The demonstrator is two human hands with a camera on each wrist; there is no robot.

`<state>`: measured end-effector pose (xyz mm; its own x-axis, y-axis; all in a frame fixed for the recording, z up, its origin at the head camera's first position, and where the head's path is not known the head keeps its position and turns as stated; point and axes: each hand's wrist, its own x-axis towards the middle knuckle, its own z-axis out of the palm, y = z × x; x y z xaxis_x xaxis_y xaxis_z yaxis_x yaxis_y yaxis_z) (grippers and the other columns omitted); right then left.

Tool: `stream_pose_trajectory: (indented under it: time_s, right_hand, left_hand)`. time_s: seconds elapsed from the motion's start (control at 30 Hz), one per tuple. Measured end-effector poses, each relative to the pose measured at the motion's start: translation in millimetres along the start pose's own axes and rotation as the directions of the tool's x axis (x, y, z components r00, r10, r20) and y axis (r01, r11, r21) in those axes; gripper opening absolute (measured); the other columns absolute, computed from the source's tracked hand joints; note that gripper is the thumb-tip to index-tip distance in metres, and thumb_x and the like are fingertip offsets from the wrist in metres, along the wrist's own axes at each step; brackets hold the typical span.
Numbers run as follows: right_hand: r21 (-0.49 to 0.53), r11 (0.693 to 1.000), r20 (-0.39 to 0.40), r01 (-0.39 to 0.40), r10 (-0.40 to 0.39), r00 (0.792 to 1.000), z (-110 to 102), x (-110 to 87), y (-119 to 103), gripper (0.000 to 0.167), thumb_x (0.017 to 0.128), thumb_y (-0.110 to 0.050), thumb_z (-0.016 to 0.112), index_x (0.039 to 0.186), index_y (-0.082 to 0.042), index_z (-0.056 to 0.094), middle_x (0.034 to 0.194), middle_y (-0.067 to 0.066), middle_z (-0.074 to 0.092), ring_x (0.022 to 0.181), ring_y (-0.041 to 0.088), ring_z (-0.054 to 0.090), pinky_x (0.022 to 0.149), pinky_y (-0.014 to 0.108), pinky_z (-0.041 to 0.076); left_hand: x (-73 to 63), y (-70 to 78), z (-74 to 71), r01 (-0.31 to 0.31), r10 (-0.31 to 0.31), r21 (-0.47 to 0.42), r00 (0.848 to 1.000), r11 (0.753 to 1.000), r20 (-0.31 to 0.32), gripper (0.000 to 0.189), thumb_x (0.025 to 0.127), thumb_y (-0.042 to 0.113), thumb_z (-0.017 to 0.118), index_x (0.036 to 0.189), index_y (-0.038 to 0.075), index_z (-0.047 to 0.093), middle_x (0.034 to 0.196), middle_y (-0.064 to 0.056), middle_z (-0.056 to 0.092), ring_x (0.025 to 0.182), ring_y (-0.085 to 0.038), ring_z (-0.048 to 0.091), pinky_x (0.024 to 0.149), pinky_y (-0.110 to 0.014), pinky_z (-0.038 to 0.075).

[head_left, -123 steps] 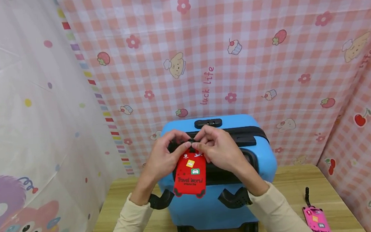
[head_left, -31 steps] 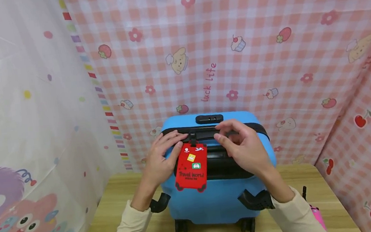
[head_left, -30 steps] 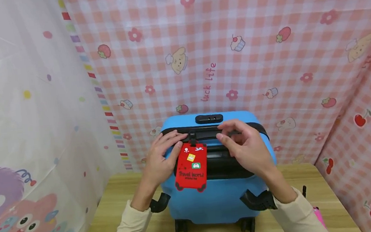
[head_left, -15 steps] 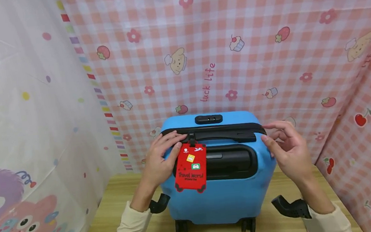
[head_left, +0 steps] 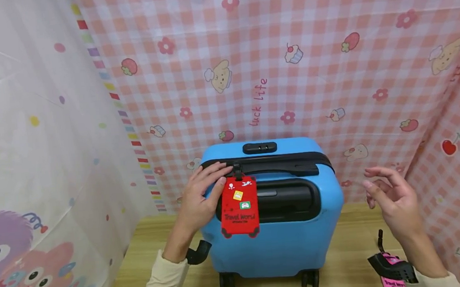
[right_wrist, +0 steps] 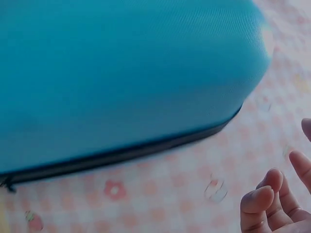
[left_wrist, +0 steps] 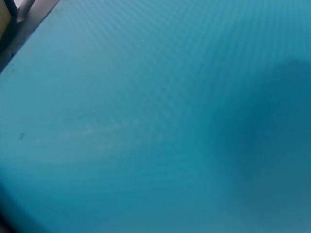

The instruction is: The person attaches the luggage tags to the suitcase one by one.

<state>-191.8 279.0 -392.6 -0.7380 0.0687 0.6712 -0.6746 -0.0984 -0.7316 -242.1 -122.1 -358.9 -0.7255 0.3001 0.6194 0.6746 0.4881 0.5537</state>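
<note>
A blue hard-shell suitcase (head_left: 276, 249) stands upright on wheels, with a black top handle (head_left: 277, 166). From the handle a red luggage tag (head_left: 239, 209) hangs by its black strap (head_left: 238, 172). My left hand (head_left: 202, 200) rests at the handle's left end, fingers extended, fingertips beside the strap and thumb near the tag's upper left corner. Only blue shell fills most of the left wrist view. My right hand (head_left: 395, 204) is in the air right of the suitcase, fingers loosely bent and holding nothing; its fingers (right_wrist: 257, 201) also show in the right wrist view.
A pink luggage tag (head_left: 395, 283) with a black strap lies on the wooden table (head_left: 353, 233) at the right, partly covered by the black wrist mount (head_left: 390, 268). Pink checked cloth (head_left: 282, 88) stands behind the suitcase, and a white printed curtain (head_left: 50, 154) at the left.
Earlier both hands worked at the red tag's strap. My right hand has since let go, slid along the handle and moved right, off the suitcase. My left hand stays beside the strap.
</note>
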Motion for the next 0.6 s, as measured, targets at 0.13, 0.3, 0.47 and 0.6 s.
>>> stream_pose_trajectory:
  time_s: [0.13,0.3,0.47,0.6]
  right_hand:
    - [0.000,0.999,-0.058,-0.036,0.036,0.998,-14.2,-13.0,8.4,0.031,0.093,0.021,0.046,0.123,0.016,0.051,0.112,0.007,0.060,0.071,0.013,0.054,0.057,0.023,0.043]
    - [-0.086,0.987,-0.133,-0.133,0.121,0.984,-31.0,-30.5,17.6,0.030,0.094,0.017,0.048,0.124,0.013,0.052,0.110,0.004,0.060,0.077,0.009,0.059,0.063,0.017,0.048]
    - [-0.104,0.975,-0.218,-0.195,0.169,0.961,-45.5,-47.0,28.5,0.032,0.094,0.015,0.051,0.126,0.012,0.052,0.105,0.003,0.062,0.085,0.008,0.060,0.071,0.014,0.049]
    - [-0.132,0.949,-0.274,-0.286,0.242,0.931,-57.8,-58.2,35.2,0.035,0.096,0.009,0.055,0.130,0.004,0.055,0.106,-0.001,0.061,0.092,0.005,0.060,0.076,0.012,0.048]
  left_hand:
    - [-1.3,-1.0,-0.4,-0.004,0.004,0.008,1.000,1.000,0.011,0.036,0.102,0.024,0.053,0.135,0.017,0.064,0.142,-0.004,0.056,0.135,-0.022,0.046,0.120,-0.051,0.019]
    - [-0.9,0.0,-1.8,-0.006,0.006,0.014,1.000,1.000,0.006,0.036,0.101,0.024,0.053,0.135,0.016,0.064,0.142,-0.004,0.056,0.135,-0.022,0.046,0.120,-0.052,0.019]
    - [-1.7,0.3,-1.5,-0.004,0.004,0.018,1.000,1.000,0.007,0.036,0.101,0.024,0.054,0.134,0.017,0.064,0.142,-0.004,0.057,0.134,-0.022,0.047,0.119,-0.052,0.020]
    - [-1.9,0.6,0.0,-0.001,0.001,0.017,1.000,1.000,0.009,0.036,0.101,0.024,0.054,0.135,0.017,0.064,0.142,-0.004,0.057,0.134,-0.021,0.047,0.120,-0.051,0.019]
